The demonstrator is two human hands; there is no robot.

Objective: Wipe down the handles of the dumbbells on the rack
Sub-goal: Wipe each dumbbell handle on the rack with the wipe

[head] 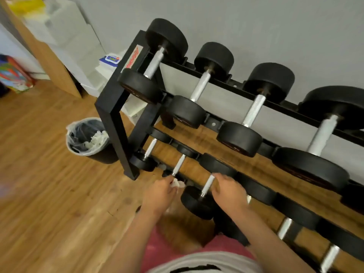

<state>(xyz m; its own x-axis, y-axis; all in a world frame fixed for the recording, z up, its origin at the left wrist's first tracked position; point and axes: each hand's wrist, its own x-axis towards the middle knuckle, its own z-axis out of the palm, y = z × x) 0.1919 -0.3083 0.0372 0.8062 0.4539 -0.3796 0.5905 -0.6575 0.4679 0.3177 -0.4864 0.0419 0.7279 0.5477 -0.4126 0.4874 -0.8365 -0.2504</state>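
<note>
A black two-tier dumbbell rack [110, 123] holds black dumbbells with silver knurled handles. On the lower tier, my left hand [159, 194] holds a crumpled white wipe [178, 184] just below the second small dumbbell's handle [179, 164]. My right hand [229, 191] hovers with loosely curled fingers right beside the third lower dumbbell's handle [208, 184]; whether it touches the handle is unclear. Larger dumbbells [254, 113] lie on the upper tier.
A small bin [86, 136] lined with clear plastic holds used white wipes, left of the rack on the wooden floor [49, 194]. A wipes packet [110, 60] lies on white boxes behind the rack. A grey wall runs behind.
</note>
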